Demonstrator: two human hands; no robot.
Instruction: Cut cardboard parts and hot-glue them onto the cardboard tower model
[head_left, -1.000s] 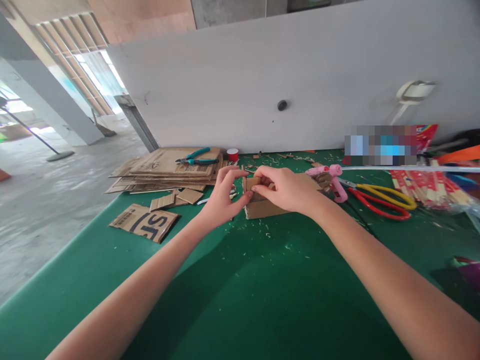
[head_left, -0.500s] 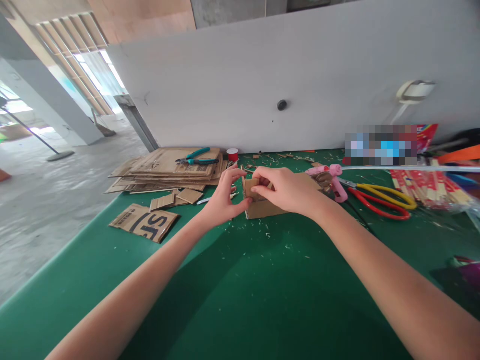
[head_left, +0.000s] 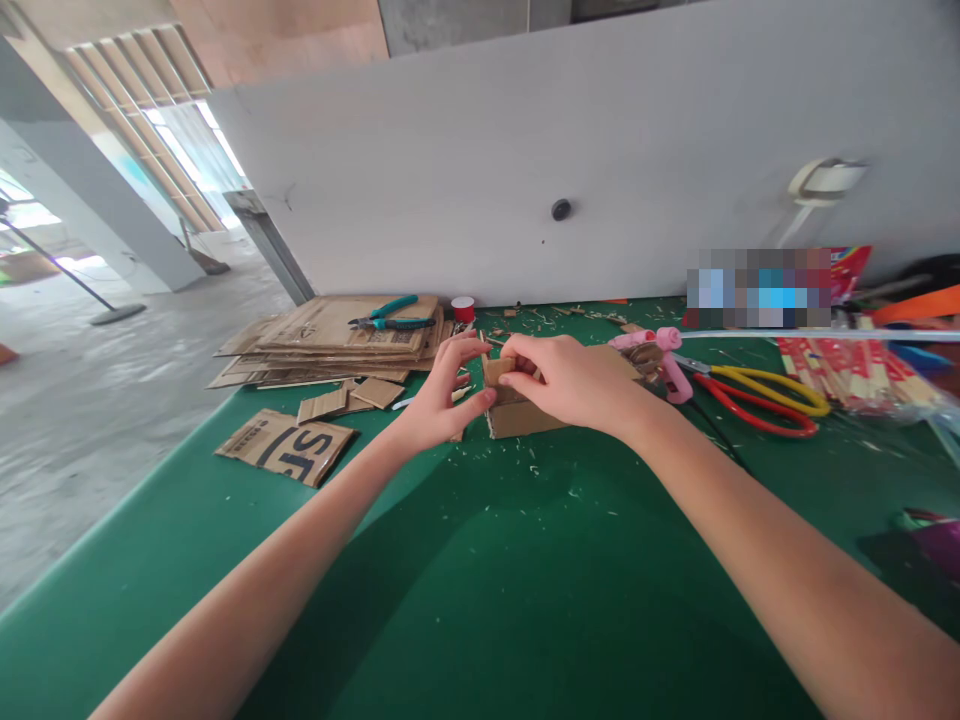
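Note:
A small cardboard piece [head_left: 498, 372] is pinched between the thumb and fingers of my right hand [head_left: 559, 378], just over a cardboard box [head_left: 525, 419]. The box lies on the green table, and my right hand covers much of its top. At the box's left end, my left hand [head_left: 450, 395] curves round with its thumb on the near corner and its fingertips at the upright cardboard edge. A pink glue gun [head_left: 667, 358] lies to the right of the box, partly behind it.
Stacked cardboard sheets [head_left: 330, 335] carry teal-handled pliers [head_left: 394, 318] at the back left. Nearer are cardboard offcuts [head_left: 377, 392] and a printed cardboard piece [head_left: 289, 445]. A red spool [head_left: 463, 310] stands behind my left hand. Red-and-yellow-handled scissors [head_left: 765, 395] and packaged sticks [head_left: 832, 370] lie right.
The small cardboard piece has tilted and lowered slightly in my right hand's fingers. My left thumb has shifted up a little at the box's corner.

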